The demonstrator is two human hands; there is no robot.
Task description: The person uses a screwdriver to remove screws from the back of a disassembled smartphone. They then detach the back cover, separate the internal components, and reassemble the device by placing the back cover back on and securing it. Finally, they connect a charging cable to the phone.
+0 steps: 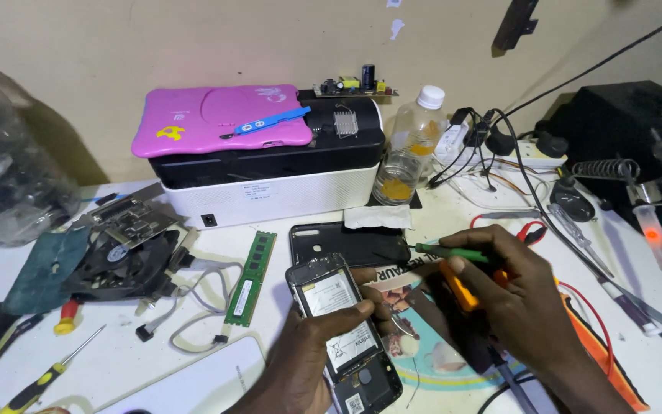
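Near edge of the table (pixel 116 360): I see both hands at work over an opened phone (pixel 339 330), its back cover off and battery showing.
Left hand (pixel 308 360): fingers closed around the opened phone from its left side, thumb across the battery, holding it just above the table.
Right hand (pixel 515 299): fingers pinched narrow on a green-handled tool (pixel 453 251), its tip aimed left toward the phone's top right corner; something orange (pixel 460 290) sits under the palm, and I can't tell whether it is held.
Tool tip: it looks to end just short of the phone, though the view is too dim there to say whether it touches.
Behind the phone: a black back cover (pixel 346 241) lies flat on the table, with a white cloth scrap (pixel 377 217) at its far edge.
Left of the phone: a green memory stick (pixel 250 277), a grey ribbon cable (pixel 193 318), a cooling fan (pixel 128 261), a yellow-handled screwdriver (pixel 40 383).
Far side: a white and black printer (pixel 270 180) carrying a pink tablet case (pixel 216 119), a clear bottle (pixel 415 138), tangled leads (pixel 484 146).
Risk, as I judge it: the tip could slip and gouge the battery or board, since the phone is steadied only in one hand.
Second risk: the soldering iron stand (pixel 614 170) and leads sit close to the right forearm and could be snagged.
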